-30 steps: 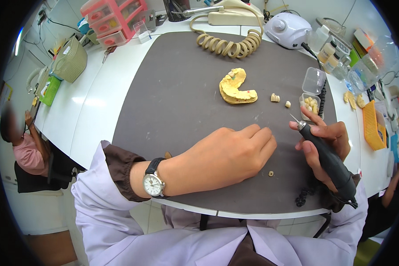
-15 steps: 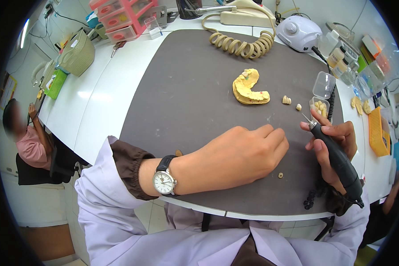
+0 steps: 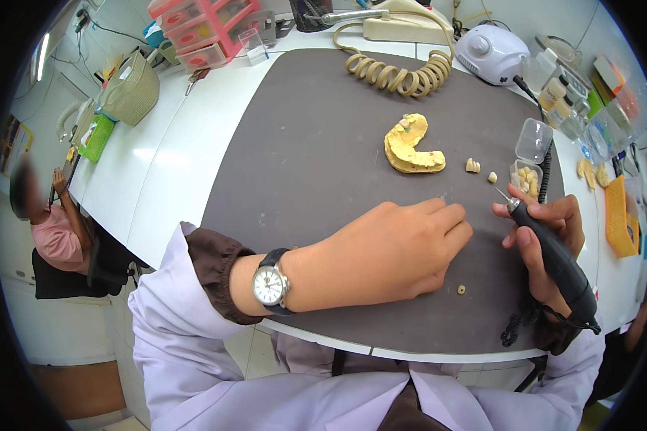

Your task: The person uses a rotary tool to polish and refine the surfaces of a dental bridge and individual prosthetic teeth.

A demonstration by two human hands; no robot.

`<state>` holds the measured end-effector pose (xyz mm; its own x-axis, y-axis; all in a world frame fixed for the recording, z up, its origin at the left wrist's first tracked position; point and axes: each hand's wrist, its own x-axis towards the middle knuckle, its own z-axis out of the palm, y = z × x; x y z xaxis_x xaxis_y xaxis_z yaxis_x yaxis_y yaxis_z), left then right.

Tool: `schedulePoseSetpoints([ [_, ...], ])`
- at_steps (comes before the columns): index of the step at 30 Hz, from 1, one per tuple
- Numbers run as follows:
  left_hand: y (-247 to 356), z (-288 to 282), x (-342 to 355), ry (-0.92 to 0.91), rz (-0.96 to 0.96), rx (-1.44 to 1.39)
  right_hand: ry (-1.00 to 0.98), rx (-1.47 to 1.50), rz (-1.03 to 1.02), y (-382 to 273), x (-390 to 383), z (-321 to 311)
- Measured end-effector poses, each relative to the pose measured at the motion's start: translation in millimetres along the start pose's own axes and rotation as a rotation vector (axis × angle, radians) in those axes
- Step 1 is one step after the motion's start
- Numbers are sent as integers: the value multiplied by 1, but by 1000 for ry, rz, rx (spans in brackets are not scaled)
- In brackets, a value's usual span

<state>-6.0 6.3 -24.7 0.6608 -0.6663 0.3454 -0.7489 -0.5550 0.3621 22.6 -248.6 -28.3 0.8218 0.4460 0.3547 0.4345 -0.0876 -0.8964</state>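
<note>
My left hand (image 3: 392, 251) lies palm down on the dark grey mat (image 3: 309, 151), fingers together and pointing right; whether it pinches something under the fingertips is hidden. A wristwatch (image 3: 269, 285) sits on that wrist. My right hand (image 3: 543, 233) grips a black rotary handpiece (image 3: 553, 258), its thin bur tip pointing up-left near my left fingertips. A yellow dental arch model (image 3: 410, 146) rests on the mat beyond both hands. Two small tooth pieces (image 3: 480, 170) lie right of it, and one tiny piece (image 3: 461, 290) lies below my left hand.
A small clear open box (image 3: 529, 154) holding tooth pieces sits by the mat's right edge. A beige coiled cord (image 3: 399, 75) and a white motor unit (image 3: 490, 50) stand at the back. Pink drawers (image 3: 201, 29) are at back left. Another person (image 3: 47, 223) sits far left.
The view has shifted, so everything sits lower and further right in the picture. My left hand stays flat on the mat and my right hand keeps holding the handpiece beside it.
</note>
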Motion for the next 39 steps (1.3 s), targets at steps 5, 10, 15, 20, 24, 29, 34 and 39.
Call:
schedulePoseSetpoints([
  [5, -5, -3, 2, -49, -82, -143, -38, -41, -29, 2, 2, -2],
  [10, -8, -3, 2, -50, -102, -179, 0, 9, 47, -1, 4, 3],
  [15, -8, -3, 1, -59, -106, -191, -51, -39, -10, 0, 4, -1],
  [20, -8, -5, 0, -65, -109, -199, -41, -40, 24, -3, 4, 0],
  [24, -7, -5, 1, -71, -115, -199, -36, -37, 27, -3, 4, -2],
  [29, -9, -5, 0, -71, -113, -201, 12, -43, 40, -1, 4, -2],
  [34, -9, -6, 1, -66, -110, -187, -8, -52, 81, 0, 3, -8],
  [39, -8, -7, 3, -94, -138, -206, 3, 1, 95, -3, 2, -3],
])
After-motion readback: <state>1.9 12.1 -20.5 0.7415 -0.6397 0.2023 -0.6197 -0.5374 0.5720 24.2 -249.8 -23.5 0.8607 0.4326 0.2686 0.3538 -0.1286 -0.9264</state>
